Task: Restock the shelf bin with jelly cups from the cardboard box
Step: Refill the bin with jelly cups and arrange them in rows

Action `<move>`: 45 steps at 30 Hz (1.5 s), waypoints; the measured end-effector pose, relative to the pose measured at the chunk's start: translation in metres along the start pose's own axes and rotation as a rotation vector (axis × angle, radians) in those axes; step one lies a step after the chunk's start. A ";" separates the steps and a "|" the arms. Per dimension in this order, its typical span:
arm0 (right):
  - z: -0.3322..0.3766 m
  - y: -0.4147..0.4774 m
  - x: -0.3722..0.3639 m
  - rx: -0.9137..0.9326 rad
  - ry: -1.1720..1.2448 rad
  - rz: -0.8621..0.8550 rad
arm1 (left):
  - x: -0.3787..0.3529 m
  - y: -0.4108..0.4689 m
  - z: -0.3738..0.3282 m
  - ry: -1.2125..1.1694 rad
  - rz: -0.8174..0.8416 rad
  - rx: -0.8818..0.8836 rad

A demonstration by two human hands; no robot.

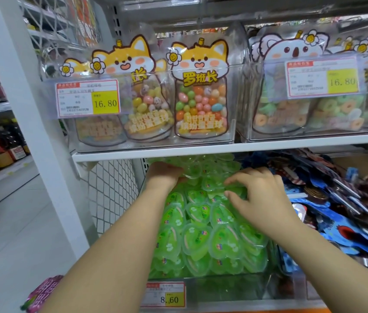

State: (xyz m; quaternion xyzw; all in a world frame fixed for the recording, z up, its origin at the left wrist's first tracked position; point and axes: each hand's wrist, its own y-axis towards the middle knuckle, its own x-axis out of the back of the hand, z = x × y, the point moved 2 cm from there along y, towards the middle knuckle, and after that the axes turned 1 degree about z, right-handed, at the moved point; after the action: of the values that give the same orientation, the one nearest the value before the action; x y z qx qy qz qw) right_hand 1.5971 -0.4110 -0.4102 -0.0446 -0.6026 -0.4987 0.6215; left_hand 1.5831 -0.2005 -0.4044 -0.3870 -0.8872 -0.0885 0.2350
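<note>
Jelly cups [201, 233], green and heart-shaped, are heaped in the clear shelf bin [223, 290]. Your right hand [262, 197] pinches one near the top. Your left hand [165, 175] reaches the back, its fingers hidden, so its grip is unclear. Blue packets [314, 201] lie just right.

Upper shelf: left price tag [88, 98], red border, yellow patch reads "16.80"; the digits under its barcode are blurred, possibly 2302271603538. Right price tag [323, 79] on the koala-pouch bin, same layout, also "16.80"; small print unreadable. Fox pouch [201, 96] carries yellow "罗班长" across its neck; the white characters lower down are too soft to read. Second fox pouch [143, 91] to its left shows only "长". Near price tag [166, 294] on the front of the shelf bin [223, 288] reads "8.60". Jelly cups [201, 240] have small red-blue lid logos, illegible.
</note>
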 end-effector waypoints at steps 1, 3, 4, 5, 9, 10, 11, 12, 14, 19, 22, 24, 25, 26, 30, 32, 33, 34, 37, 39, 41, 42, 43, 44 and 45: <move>0.001 -0.001 0.001 0.021 0.010 -0.022 | 0.001 -0.001 0.001 -0.001 -0.003 -0.015; 0.003 -0.006 0.001 0.070 0.033 -0.059 | 0.007 -0.010 0.004 0.109 -0.030 -0.094; 0.004 -0.009 0.003 0.090 0.041 -0.072 | 0.011 -0.019 0.005 0.182 -0.079 -0.149; 0.006 -0.013 0.005 0.106 0.048 -0.086 | 0.016 -0.033 0.005 0.207 -0.133 -0.205; 0.022 -0.038 0.026 0.132 0.123 -0.147 | 0.028 -0.116 0.007 0.017 -0.284 -0.438; 0.026 -0.050 0.029 0.127 0.169 -0.171 | 0.027 -0.141 0.010 -0.075 -0.294 -0.492; 0.030 -0.067 0.029 0.114 0.217 -0.196 | 0.021 -0.168 0.016 -0.172 -0.285 -0.542; 0.031 -0.088 0.024 0.089 0.260 -0.209 | 0.011 -0.193 0.029 -0.240 -0.270 -0.578; 0.028 -0.146 0.004 -0.004 0.316 -0.200 | -0.018 -0.237 0.071 -0.251 -0.208 -0.557; -0.028 -0.291 -0.062 -0.491 0.343 0.260 | -0.097 -0.285 0.214 0.078 0.211 -0.119; -0.069 -0.341 -0.099 -0.730 0.348 0.639 | -0.123 -0.279 0.272 0.253 0.529 0.127; -0.084 -0.356 -0.121 -0.815 0.364 0.806 | -0.144 -0.274 0.297 0.305 0.673 0.222; -0.090 -0.360 -0.134 -0.843 0.388 0.871 | -0.155 -0.271 0.308 0.337 0.725 0.265; -0.093 -0.364 -0.145 -0.864 0.411 0.935 | -0.165 -0.269 0.319 0.369 0.764 0.323; -0.101 -0.383 -0.188 -0.976 0.552 1.159 | -0.190 -0.270 0.363 0.500 0.849 0.535; -0.103 -0.394 -0.201 -1.006 0.590 1.224 | -0.197 -0.278 0.377 0.540 0.930 0.559; -0.102 -0.398 -0.205 -1.009 0.592 1.257 | -0.201 -0.284 0.381 0.555 0.974 0.548; -0.102 -0.401 -0.208 -0.995 0.608 1.293 | -0.204 -0.288 0.381 0.585 1.009 0.531; -0.098 -0.403 -0.216 -0.961 0.608 1.358 | -0.216 -0.302 0.388 0.739 1.130 0.447; -0.096 -0.406 -0.223 -0.981 0.652 1.345 | -0.222 -0.309 0.394 0.809 1.174 0.398; -0.097 -0.411 -0.228 -1.022 0.679 1.331 | -0.228 -0.311 0.397 0.836 1.178 0.361; -0.098 -0.412 -0.229 -1.046 0.693 1.319 | -0.230 -0.312 0.397 0.838 1.177 0.346; -0.099 -0.414 -0.229 -1.074 0.720 1.311 | -0.231 -0.311 0.396 0.819 1.180 0.347; -0.100 -0.415 -0.228 -1.082 0.748 1.307 | -0.232 -0.309 0.396 0.794 1.177 0.333; -0.102 -0.417 -0.229 -1.094 0.763 1.309 | -0.232 -0.307 0.396 0.762 1.173 0.331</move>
State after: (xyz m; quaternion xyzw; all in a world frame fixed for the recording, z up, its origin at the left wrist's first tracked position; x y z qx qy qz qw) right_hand 1.4393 -0.5557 -0.8467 -0.4946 0.1060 -0.2447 0.8272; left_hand 1.3580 -0.4263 -0.8557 -0.7016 -0.3911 0.0589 0.5927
